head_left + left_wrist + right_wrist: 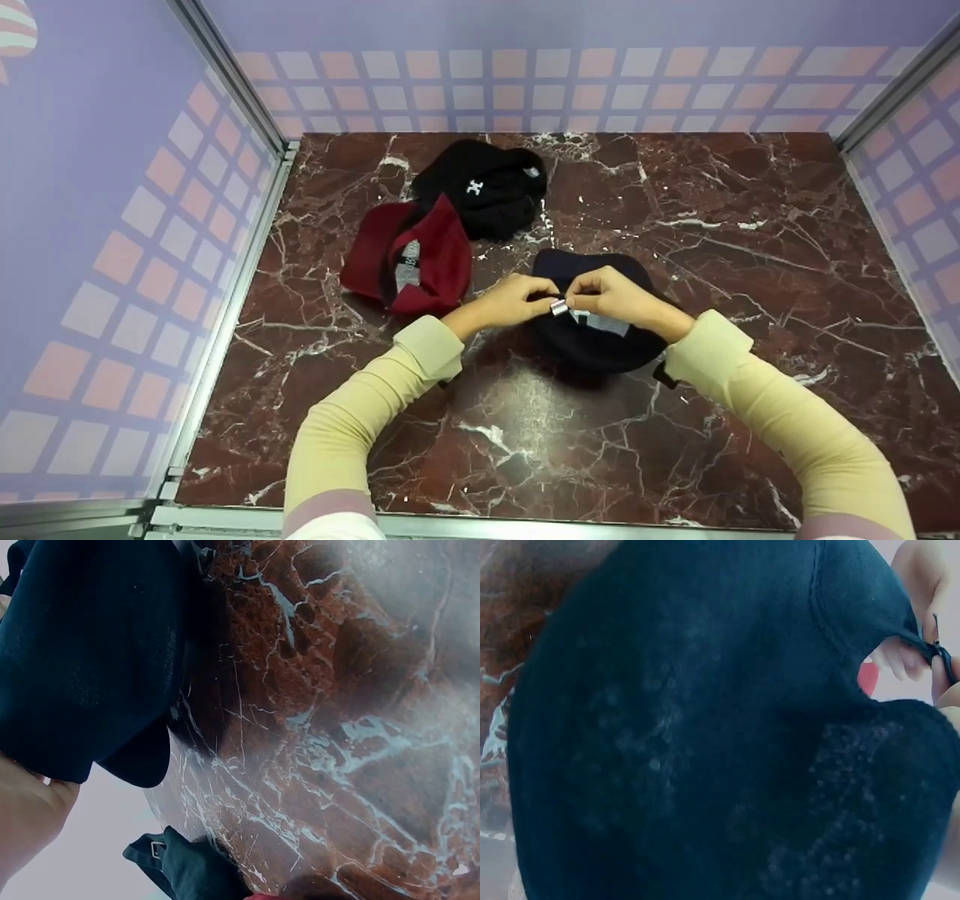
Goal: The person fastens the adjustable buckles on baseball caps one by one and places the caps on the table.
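Here, left hand (508,301) and right hand (613,296) pinch the cap's (592,356) strap (916,642), seemingly hidden from left-wrist view.

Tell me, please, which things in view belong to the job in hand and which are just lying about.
In the job:
Dark navy cap
Its strap, pinched by both the left hand and the right hand
The strap's silvery clasp

Apparently just lying about, touched by neither hand:
Red cap
Black cap with a white emblem
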A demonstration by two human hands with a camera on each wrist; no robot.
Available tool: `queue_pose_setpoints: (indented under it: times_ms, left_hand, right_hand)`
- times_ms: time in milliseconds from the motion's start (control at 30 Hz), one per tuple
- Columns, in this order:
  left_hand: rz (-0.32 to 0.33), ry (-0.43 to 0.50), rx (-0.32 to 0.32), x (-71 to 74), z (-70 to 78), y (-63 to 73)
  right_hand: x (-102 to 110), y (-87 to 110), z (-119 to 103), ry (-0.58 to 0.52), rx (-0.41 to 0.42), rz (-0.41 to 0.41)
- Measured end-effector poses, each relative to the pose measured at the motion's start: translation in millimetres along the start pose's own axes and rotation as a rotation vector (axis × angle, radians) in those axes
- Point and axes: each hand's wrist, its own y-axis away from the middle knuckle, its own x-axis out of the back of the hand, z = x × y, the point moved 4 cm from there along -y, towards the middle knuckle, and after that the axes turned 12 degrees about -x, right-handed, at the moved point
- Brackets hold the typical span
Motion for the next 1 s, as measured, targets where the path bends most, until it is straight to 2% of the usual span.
queue_pose_setpoints:
  times_ms: [167, 433, 567, 700, 833, 1000]
  left_hand:
    - [0.0, -0.01, -0.008, 1.0, -1.3, 0.7]
    - [0.012, 0.044, 0.006, 4.3, -4.1, 2.4]
    - [0.019, 0.066, 0.016, 4.7, -4.8, 2.5]
    - [0.036, 0.089, 0.014, 4.7, -3.7, 1.9]
    - [0.039, 0.089, 0.01, 3.9, -2.6, 0.9]
    - [0.036, 0.075, 0.016, 2.8, -1.4, 0.3]
  right_hand:
    - [1.6, -2.0, 3.1, 0.0, -0.002, -0.034]
    - [21.5, -14.5, 32.9, -0.058, -0.083, -0.036]
    - [28.2, -14.0, 37.9, -0.059, -0.066, -0.086]
    - [27.6, -13.4, 38.5, 0.0, -0.03, -0.146]
    - [24.0, -14.0, 36.8, 0.058, 0.009, -0.147]
    - [20.6, -15.4, 37.4, 0.07, 0.021, -0.141]
